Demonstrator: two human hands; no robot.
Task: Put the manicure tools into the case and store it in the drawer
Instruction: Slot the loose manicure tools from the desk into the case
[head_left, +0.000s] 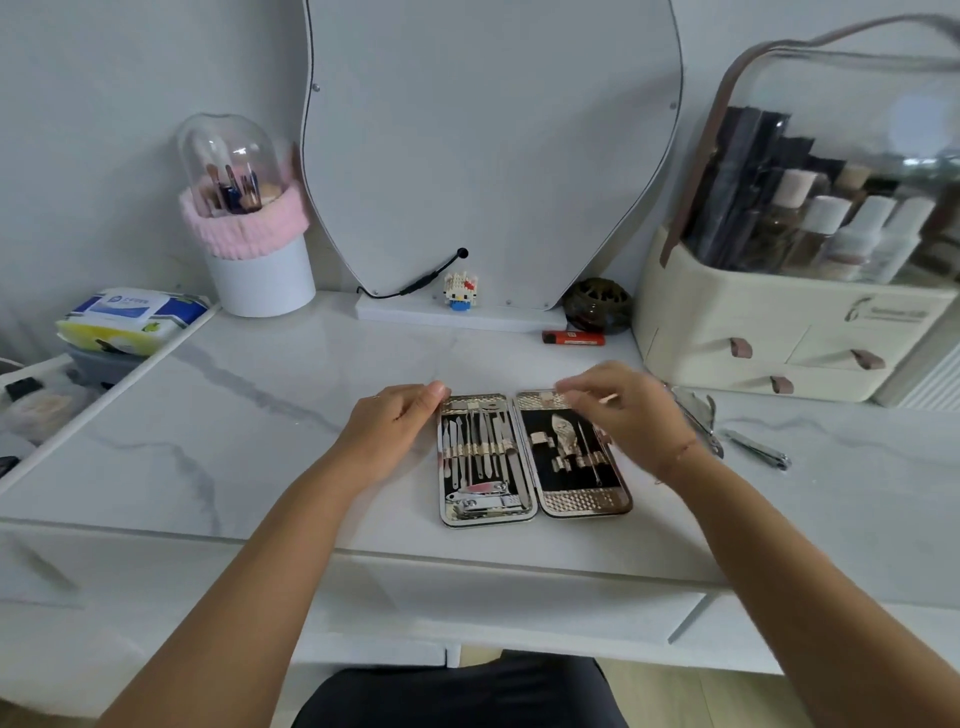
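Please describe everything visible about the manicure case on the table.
The case lies open flat on the marbled table. Its two halves look like gold-toned patterned metal with black lining. The left half is full of steel tools under straps, with clippers at the bottom; the right half holds only a few. The left hand touches its upper left corner; the right hand hovers over the right half, pinching a thin tool.
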